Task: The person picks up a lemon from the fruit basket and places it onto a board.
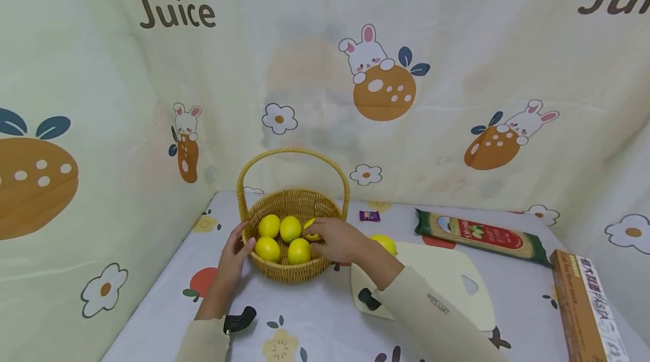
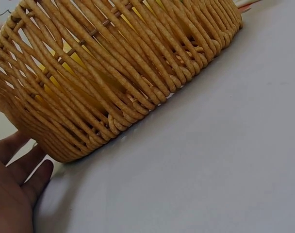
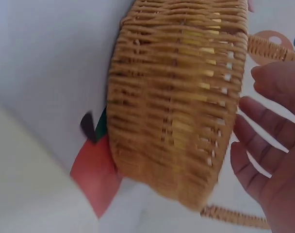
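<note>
"Cream sleeves [image 1: 437,312] are seen nearest the camera, but how are the hands engaged?"

"By the left hand [image 1: 235,252], the wicker basket [image 1: 291,276] is held at its left side, the thumb laid over the rim and the fingers set against the outer wall. Over the opposite rim the right hand [image 1: 337,238] is placed, its fingers loosely bent, its thumb apart from them."

"Is anything gripped on the right?"

"No grip is shown. One lemon [image 1: 311,232] inside the basket is partly covered by those fingers; whether it is touched cannot be told. Four other lemons [image 1: 269,226] are seen beside it."

"And which relation is to be judged decisive?"

"That of the loose lemon [image 1: 384,244], probably. It is found right of the basket, at the cutting board's [image 1: 429,272] far left corner, partly hidden by the right arm [image 1: 381,269]. The right hand is clearly nearer; from the left hand it is separated by the whole basket, whose handle [image 1: 293,150] is arched left to right. No long axis can be made out on the lemon."
</note>
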Tool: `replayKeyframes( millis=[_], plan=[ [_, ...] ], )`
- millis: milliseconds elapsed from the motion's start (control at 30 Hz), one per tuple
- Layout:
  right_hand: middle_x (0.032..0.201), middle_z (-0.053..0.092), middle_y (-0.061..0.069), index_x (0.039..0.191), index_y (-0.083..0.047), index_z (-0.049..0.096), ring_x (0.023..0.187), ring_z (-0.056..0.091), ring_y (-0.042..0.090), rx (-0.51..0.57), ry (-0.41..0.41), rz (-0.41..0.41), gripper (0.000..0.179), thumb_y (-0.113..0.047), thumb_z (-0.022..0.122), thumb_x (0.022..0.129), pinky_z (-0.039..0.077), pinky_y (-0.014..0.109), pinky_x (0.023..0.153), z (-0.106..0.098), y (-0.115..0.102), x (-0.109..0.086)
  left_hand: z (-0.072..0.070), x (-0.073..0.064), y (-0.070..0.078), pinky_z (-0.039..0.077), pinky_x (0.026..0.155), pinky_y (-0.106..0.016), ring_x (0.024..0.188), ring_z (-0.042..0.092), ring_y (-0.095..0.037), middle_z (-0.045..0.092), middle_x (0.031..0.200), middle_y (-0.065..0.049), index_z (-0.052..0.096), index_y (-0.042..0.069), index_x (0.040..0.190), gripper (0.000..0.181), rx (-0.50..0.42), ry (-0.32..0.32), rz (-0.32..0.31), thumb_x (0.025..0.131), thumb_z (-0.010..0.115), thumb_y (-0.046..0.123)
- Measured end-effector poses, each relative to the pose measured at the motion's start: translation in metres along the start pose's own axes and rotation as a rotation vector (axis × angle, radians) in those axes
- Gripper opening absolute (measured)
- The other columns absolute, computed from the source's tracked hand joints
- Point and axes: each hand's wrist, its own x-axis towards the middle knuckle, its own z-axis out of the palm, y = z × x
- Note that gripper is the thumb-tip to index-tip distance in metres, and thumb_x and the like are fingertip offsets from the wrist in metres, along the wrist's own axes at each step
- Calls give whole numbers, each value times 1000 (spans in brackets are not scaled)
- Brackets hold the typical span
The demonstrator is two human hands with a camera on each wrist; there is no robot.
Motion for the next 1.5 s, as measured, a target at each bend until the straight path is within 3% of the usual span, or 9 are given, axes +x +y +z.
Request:
replayKeyframes(
  millis=[133, 233, 400, 700, 1067, 1400, 1500],
  plan=[
    [129, 60, 1, 129, -13, 63, 120, 54, 19, -15, -36, 62, 39, -34, 59, 97, 41, 39, 103, 8, -6, 17, 0, 1, -3, 23, 112, -52, 141, 28, -31, 27, 157, -5, 34, 34, 149, 58, -11, 2, -11, 97, 57, 44],
    [134, 57, 2, 134, -14, 59, 127, 49, 21, -37, -110, 132, 48, -45, 55, 98, 38, 40, 106, 17, -10, 28, 1, 1, -5, 22, 112, -53, 141, 27, -32, 26, 157, -5, 33, 33, 149, 58, -13, -4, -5, 97, 56, 44],
    [142, 51, 4, 142, -15, 51, 133, 44, 24, -155, -221, 234, 65, -61, 42, 96, 35, 42, 108, 30, -13, 42, 2, 2, -5, 22, 112, -54, 141, 27, -32, 27, 157, -5, 35, 33, 148, 57, -10, -4, 9, 97, 56, 44],
    [106, 64, 3, 124, -12, 62, 97, 59, 22, -211, -237, 359, 70, -70, 44, 90, 50, 41, 88, 35, -18, 54, 2, 4, -3, 24, 111, -54, 141, 28, -32, 28, 156, -5, 36, 33, 148, 56, -8, 3, 21, 97, 57, 44],
    [121, 62, 4, 137, -15, 54, 108, 57, 21, -126, -255, 325, 64, -54, 62, 88, 47, 41, 95, 31, -26, 51, -4, 1, -3, 24, 112, -53, 141, 29, -31, 29, 156, -5, 35, 32, 149, 57, 6, -3, 15, 97, 56, 45],
    [148, 41, 13, 149, -17, 40, 129, 45, 32, -98, -118, 307, 72, -47, 64, 88, 41, 50, 102, 14, -27, 39, -3, 1, 1, 22, 113, -53, 142, 27, -30, 26, 157, -4, 33, 31, 149, 55, -4, -17, 16, 99, 54, 41],
    [149, 39, 13, 150, -18, 38, 126, 48, 33, -93, -81, 285, 73, -46, 65, 88, 42, 49, 100, 7, -25, 33, -1, 1, 0, 22, 113, -52, 142, 27, -30, 26, 157, -5, 33, 31, 150, 55, -18, -18, 13, 100, 54, 41]
  ],
)
